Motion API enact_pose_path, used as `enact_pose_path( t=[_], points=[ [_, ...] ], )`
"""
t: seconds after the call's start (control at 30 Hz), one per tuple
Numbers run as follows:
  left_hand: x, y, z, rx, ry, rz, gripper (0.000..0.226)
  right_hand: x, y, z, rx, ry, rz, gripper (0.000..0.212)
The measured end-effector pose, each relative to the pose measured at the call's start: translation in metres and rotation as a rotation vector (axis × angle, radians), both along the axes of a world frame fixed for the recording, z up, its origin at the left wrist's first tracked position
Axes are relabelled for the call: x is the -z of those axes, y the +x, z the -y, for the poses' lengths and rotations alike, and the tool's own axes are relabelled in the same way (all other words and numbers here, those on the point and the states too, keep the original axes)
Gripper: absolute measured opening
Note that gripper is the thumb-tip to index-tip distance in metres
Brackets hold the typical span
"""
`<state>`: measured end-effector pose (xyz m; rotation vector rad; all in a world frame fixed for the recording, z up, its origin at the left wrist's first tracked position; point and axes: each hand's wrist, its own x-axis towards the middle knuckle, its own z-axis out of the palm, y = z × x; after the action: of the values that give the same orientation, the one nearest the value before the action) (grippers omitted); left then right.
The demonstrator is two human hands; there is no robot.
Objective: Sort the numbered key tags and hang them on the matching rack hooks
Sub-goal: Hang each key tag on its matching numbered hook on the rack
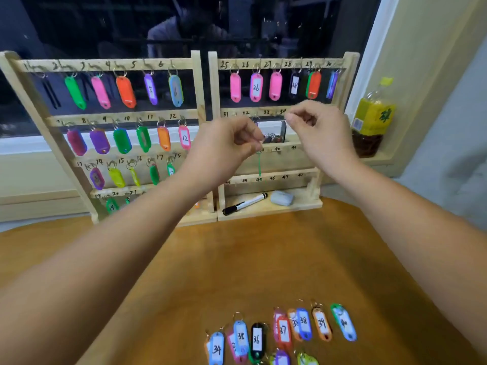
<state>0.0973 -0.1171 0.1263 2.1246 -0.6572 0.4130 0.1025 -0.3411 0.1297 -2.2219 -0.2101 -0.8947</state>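
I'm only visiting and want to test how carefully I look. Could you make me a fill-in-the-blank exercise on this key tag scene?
1. The thin tag pinched by the left hand is ____.
2. The black tag on the table reads ____.
3. The right rack has a top row that starts at number ____.
4. The bottle stands to the ____ of that rack.

Missing words: green; 36; 25; right.
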Motion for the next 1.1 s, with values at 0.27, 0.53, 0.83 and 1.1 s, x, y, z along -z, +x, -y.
enact_pose_path(
  t=[0.27, 0.53, 0.83, 1.1],
  points=[
    [-0.019, 0.043, 0.032, -0.077, -0.054, 0.084, 0.013, -0.016, 0.024, -0.015, 0.017, -0.029, -0.049, 0.016],
    [-0.032, 0.062, 0.053, -0.152, -0.076, 0.194, 0.015, -0.021, 0.029, -0.015, 0.075, -0.063, -0.169, 0.021],
    [-0.035, 0.078, 0.057, -0.196, -0.003, 0.091, 0.021, -0.010, 0.006, -0.007, 0.064, 0.046, -0.166, 0.019],
    [-0.026, 0.023, 0.041, -0.162, 0.015, 0.246, 0.006, 0.029, -0.045, -0.018, 0.013, 0.125, -0.145, 0.014]
  ],
)
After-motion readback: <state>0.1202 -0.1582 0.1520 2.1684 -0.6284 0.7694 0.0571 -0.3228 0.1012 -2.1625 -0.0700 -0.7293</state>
